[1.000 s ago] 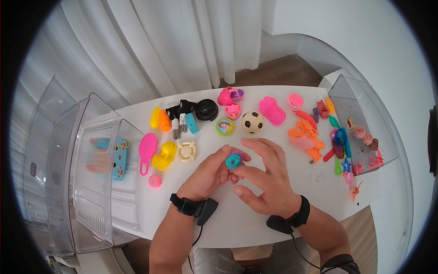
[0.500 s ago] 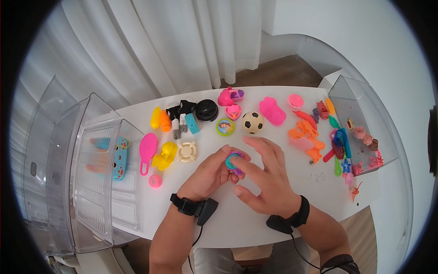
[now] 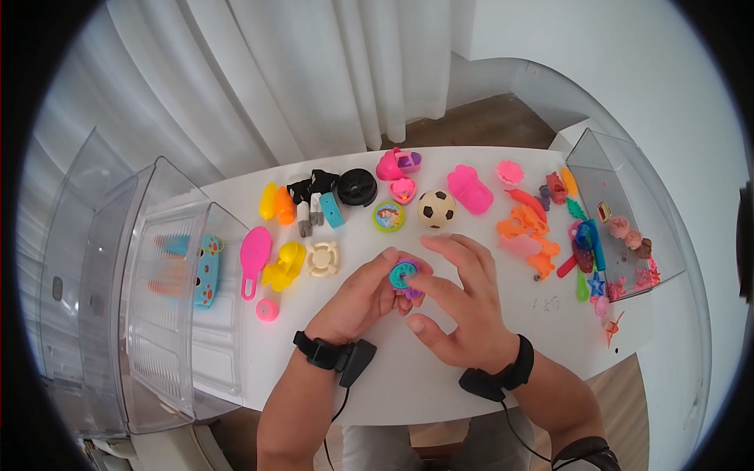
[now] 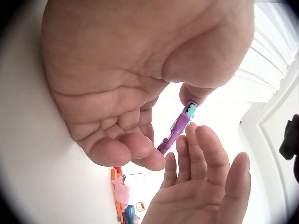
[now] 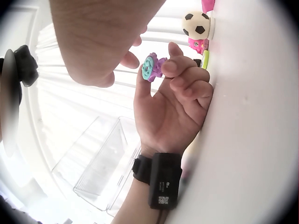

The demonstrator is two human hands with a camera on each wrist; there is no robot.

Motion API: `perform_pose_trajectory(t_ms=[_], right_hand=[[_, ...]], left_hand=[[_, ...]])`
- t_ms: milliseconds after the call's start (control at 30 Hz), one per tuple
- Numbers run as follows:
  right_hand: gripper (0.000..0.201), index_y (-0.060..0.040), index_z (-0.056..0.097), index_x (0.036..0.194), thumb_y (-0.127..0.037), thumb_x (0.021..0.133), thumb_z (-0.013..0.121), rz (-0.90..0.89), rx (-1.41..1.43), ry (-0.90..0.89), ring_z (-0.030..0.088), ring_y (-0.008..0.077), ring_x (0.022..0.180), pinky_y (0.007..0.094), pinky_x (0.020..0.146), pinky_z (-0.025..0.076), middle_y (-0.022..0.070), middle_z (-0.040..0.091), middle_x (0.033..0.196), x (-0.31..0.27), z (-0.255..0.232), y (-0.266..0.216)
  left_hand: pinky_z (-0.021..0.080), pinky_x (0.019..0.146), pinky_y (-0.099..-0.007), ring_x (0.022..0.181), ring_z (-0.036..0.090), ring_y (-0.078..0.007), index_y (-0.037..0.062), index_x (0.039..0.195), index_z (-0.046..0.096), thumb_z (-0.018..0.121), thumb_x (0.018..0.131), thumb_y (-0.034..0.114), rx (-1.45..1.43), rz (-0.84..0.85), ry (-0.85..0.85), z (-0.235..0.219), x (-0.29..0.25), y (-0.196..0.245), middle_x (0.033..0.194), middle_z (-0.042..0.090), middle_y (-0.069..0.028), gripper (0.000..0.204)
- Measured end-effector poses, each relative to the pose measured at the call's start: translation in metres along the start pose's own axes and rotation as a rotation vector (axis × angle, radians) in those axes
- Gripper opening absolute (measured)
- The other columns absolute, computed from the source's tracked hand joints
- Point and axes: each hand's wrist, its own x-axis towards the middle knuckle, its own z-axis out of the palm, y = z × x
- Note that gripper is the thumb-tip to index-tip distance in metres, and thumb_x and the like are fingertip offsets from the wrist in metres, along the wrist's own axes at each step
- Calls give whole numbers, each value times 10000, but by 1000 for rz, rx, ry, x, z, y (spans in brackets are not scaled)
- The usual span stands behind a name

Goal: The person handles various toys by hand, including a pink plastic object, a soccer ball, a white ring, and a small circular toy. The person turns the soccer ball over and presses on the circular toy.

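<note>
My left hand (image 3: 353, 304) holds a small purple toy with a round teal disc (image 3: 401, 272) on its face, pinched between thumb and fingers over the middle of the table. Edge-on in the left wrist view, the purple toy (image 4: 175, 130) looks thin and flat, with the teal part on one side. The right wrist view shows its patterned teal disc (image 5: 148, 68) at the thumb and fingertips. My right hand (image 3: 470, 314) has its fingers spread, the index fingertip on the disc's right edge. Beyond the hands lie a toy soccer ball (image 3: 436, 209) and a green-rimmed round toy (image 3: 389, 217).
Clear plastic bins (image 3: 161, 314) stand at the left, and a clear box (image 3: 620, 212) of small pieces at the right. A pink paddle-shaped toy (image 3: 255, 255), a yellow toy (image 3: 284, 267), a cream ring (image 3: 322, 259) and orange figures (image 3: 522, 224) lie around on the white table (image 3: 369, 392).
My right index finger has moved from beside the teal disc across its face, and now back to its right edge. My left hand keeps its hold on the toy.
</note>
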Motion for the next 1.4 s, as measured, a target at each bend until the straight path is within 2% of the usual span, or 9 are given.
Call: perform_pose_trajectory(t_ms=[367,567,633,867,933,1033,1167,1233,1400], right_hand=[[293,-94,727,1086,-246,846,795,-15,1,50,548,419,1292,514,1062,440,177,590,1444,0,0,3],[297,-76,725,1111,-232,865,783,11,-69,71,561,415,1271,510,1055,442,175,600,1428,1,3,3],[322,-75,724,1148,-232,872,776,-35,-69,74,562,417,1270,509,1052,444,180,597,1429,-4,1,12],[197,-62,736,986,-226,880,763,5,-26,79,569,419,1261,495,1022,463,185,610,1401,1,-1,3],[205,-60,737,997,-227,880,763,15,-28,76,569,421,1261,497,1024,463,187,609,1402,4,-1,0],[234,-56,737,1037,-228,880,763,-9,-36,64,566,424,1265,502,1031,461,191,605,1408,-1,0,6],[222,-52,735,1022,-223,882,761,-37,-2,52,564,422,1270,505,1042,458,187,605,1411,-4,-2,9],[180,-58,723,951,-220,884,759,-4,8,67,566,417,1268,502,1036,459,181,612,1403,1,-1,3],[217,-62,737,1028,-235,897,753,-36,0,46,566,416,1265,501,1032,459,179,603,1412,-4,-1,11]], left_hand=[[488,778,-271,852,580,-117,60,1293,642,384,1161,512,-5,-12,0,-1,1,-1,1105,696,-43,537],[563,916,-327,1036,680,-168,37,1324,631,350,1163,503,7,15,-20,-3,1,-1,1230,709,-87,568],[499,780,-276,837,586,-124,52,1276,664,376,1161,516,31,14,16,8,-1,5,1037,692,-35,558],[505,777,-281,838,586,-128,43,1281,665,377,1162,518,12,25,31,3,1,1,1038,691,-33,568],[547,964,-335,1070,662,-160,55,1331,625,345,1168,487,-9,4,-32,-5,2,-1,1267,691,-87,541],[505,774,-284,837,587,-128,51,1268,659,378,1161,519,17,14,21,7,0,4,1020,689,-35,556],[505,773,-285,836,587,-129,53,1268,655,375,1162,518,16,27,20,2,2,1,1020,689,-38,553],[549,962,-335,1048,664,-164,45,1320,630,353,1166,488,-13,4,-70,-9,3,-1,1252,693,-89,545],[525,865,-308,938,627,-151,50,1292,643,363,1164,503,4,14,-3,3,1,1,1125,691,-65,548]])
